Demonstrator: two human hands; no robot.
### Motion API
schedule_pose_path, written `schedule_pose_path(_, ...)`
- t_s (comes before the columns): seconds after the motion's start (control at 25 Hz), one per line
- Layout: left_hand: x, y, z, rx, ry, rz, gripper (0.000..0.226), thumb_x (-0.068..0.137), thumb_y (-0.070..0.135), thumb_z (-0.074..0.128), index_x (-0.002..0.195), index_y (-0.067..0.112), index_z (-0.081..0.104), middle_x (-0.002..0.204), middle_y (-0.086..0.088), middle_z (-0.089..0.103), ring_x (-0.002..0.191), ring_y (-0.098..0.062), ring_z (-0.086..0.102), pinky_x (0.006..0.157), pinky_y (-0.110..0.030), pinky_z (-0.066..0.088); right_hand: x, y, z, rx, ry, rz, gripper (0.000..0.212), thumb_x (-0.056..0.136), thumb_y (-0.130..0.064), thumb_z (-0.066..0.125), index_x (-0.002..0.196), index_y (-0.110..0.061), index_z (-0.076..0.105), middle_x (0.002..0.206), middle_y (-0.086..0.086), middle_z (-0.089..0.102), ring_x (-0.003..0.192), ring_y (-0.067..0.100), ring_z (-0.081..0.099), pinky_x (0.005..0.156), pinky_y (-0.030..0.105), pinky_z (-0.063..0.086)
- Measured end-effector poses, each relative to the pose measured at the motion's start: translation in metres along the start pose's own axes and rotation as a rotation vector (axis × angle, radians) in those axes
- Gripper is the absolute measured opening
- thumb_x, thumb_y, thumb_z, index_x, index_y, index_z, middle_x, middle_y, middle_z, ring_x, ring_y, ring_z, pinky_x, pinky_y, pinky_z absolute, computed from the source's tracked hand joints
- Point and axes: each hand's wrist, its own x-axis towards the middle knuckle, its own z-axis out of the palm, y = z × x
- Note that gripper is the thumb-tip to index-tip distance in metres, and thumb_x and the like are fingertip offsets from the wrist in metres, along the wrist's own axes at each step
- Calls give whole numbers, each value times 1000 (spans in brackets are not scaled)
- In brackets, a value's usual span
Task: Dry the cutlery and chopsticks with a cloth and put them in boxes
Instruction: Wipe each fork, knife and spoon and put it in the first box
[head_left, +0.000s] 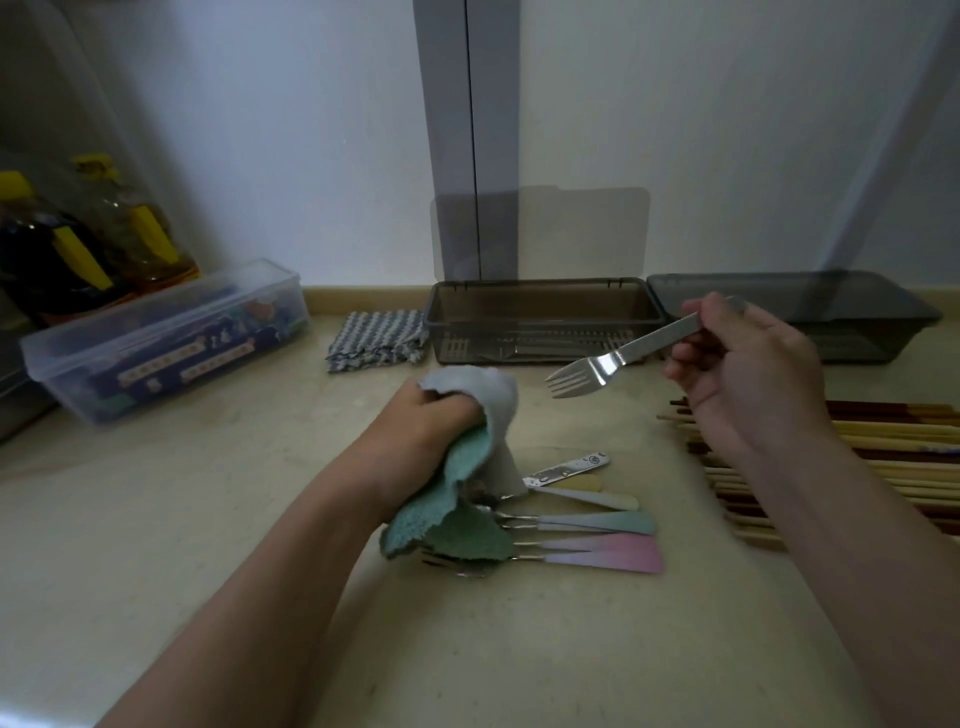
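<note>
- While the right hand (748, 374) curls round the handle end of a fork (602, 366), the tines hang free in mid-air at the centre of the frame, pointing toward its left side and a little down.
- The fork looks like plain steel, so it is probably stiff, light and smooth, and slippery if wet. The flat handle is the sound place to pinch it, which leaves the tines open to wiping.
- The left hand (431, 421), left of centre, grips a bunched cloth (467, 467). The cloth is soft and limp, and it should wrap round the tines easily.
- The cloth's lower end drapes over the heads of the cutlery (587, 525) lying on the counter (208, 519) at lower centre. Their pastel handles look light and are probably plastic, and they are the part to pick up.
- Chopsticks (883, 452) lie stacked at the right edge. They are thin and light and likely to roll, so they would be best gathered in a bundle at mid-length.
- An open box (540, 283) stands at upper centre, just beyond the fork. Its tinted wall makes the contents hard to tell.
- A second box (779, 283) sits beside the open one, toward the upper right.
</note>
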Motion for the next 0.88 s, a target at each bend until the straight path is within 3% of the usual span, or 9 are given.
schedule_pose_path(0.08, 4, -9, 1, -146, 206, -119, 24, 58, 13, 50, 36, 19, 58, 40, 6, 56, 39, 2, 53, 47, -7, 43, 5, 4, -1, 7, 4, 14, 9, 99, -13, 58, 101, -9, 65, 80, 7, 64, 68, 14, 66, 61, 27, 58)
schedule_pose_path(0.16, 9, -14, 1, -304, 279, -235, 6, 63, 19, 58, 60, 23, 59, 47, 4, 54, 39, -4, 51, 46, -16, 46, 13, 4, 4, 54, -2, 32, 7, 98, -9, 58, 104, -8, 62, 92, 14, 67, 77, 21, 72, 70, 31, 60)
schedule_pose_path(0.28, 18, -16, -8, -586, 231, -303, 24, 65, 36, 51, 66, 14, 43, 44, 0, 38, 32, -9, 34, 34, -15, 33, 32, 1, 27, 78, -12, 60, 3, 98, -5, 58, 101, -5, 60, 101, 20, 67, 84, 28, 74, 78, 35, 62)
schedule_pose_path(0.44, 22, -15, -13, -714, 170, -245, 30, 63, 41, 46, 55, 13, 40, 43, 0, 28, 34, -10, 26, 41, -10, 23, 61, 17, 61, -45, -5, 116, 3, 99, -2, 54, 100, -3, 56, 89, 22, 69, 65, 23, 74, 61, 28, 60)
schedule_pose_path(0.52, 23, -18, -17, -754, 167, -239, 25, 64, 42, 41, 62, 18, 34, 42, -1, 28, 33, -11, 26, 40, -10, 26, 71, 26, 73, -111, -13, 163, 5, 100, -4, 52, 103, -1, 55, 84, 22, 68, 53, 18, 70, 49, 24, 55)
schedule_pose_path(0.68, 24, -20, -20, -768, 128, -208, 24, 67, 39, 40, 63, 19, 28, 41, 0, 28, 31, -10, 25, 37, -9, 26, 78, 27, 83, -371, -49, 252, 23, 102, -5, 47, 121, 6, 52, 80, 21, 66, 41, 13, 64, 36, 19, 47)
schedule_pose_path(0.8, 25, -21, -21, -782, 139, -205, 25, 67, 38, 42, 62, 20, 26, 42, 0, 27, 31, -10, 25, 36, -10, 27, 71, 16, 79, -714, -74, 213, 39, 102, -4, 44, 141, 1, 43, 91, 21, 68, 55, 21, 71, 51, 28, 59)
schedule_pose_path(0.88, 25, -23, -21, -772, 144, -209, 25, 68, 38, 43, 63, 19, 26, 43, 0, 27, 31, -10, 26, 35, -10, 27, 57, 6, 71, -953, -137, 49, 44, 100, -4, 47, 144, -7, 46, 88, 12, 68, 63, 22, 73, 61, 33, 62)
